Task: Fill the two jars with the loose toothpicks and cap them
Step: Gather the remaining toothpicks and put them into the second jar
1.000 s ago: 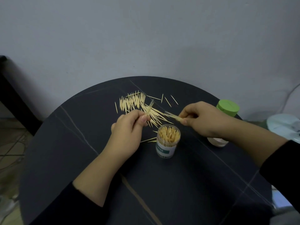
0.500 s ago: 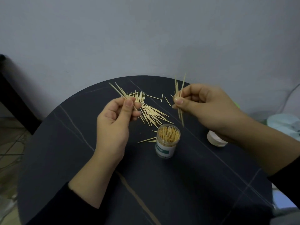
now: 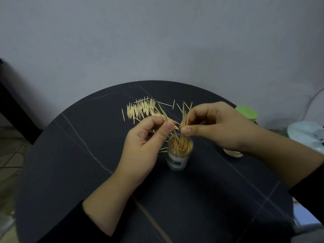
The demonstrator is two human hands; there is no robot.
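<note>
A round dark stone-look table top with thin pale veins (image 3: 70, 163) fills the lower part of the scene. Two forearms in black sleeves (image 3: 66, 225) reach over it from the near edge, the left one running up and rightward, the right one coming in from the right side.

The left hand (image 3: 145, 142) is raised above the table with its palm turned inward. Its fingers are curled and its thumb and fingertips pinch a small bunch of wooden toothpicks (image 3: 162, 113) that slants up and away to the left.

The right hand (image 3: 215, 127) faces it, knuckles up. Thumb and forefinger pinch a second little sheaf of toothpicks (image 3: 185, 111), held almost upright with the lower tips just over the jar's mouth.

The small clear plastic jar with a teal and white label (image 3: 177, 160) stands upright at mid-table, just below both sets of fingertips, uncapped and packed with toothpicks.

The loose heap of pale toothpicks (image 3: 140, 109) lies on the far side of the table, beyond the left hand, with a few strays to its right.

A round green lid (image 3: 247, 113) shows at the far right, behind the right wrist, and a pale round object (image 3: 233, 153) peeks from under that wrist. I cannot tell whether the two are joined.
</note>
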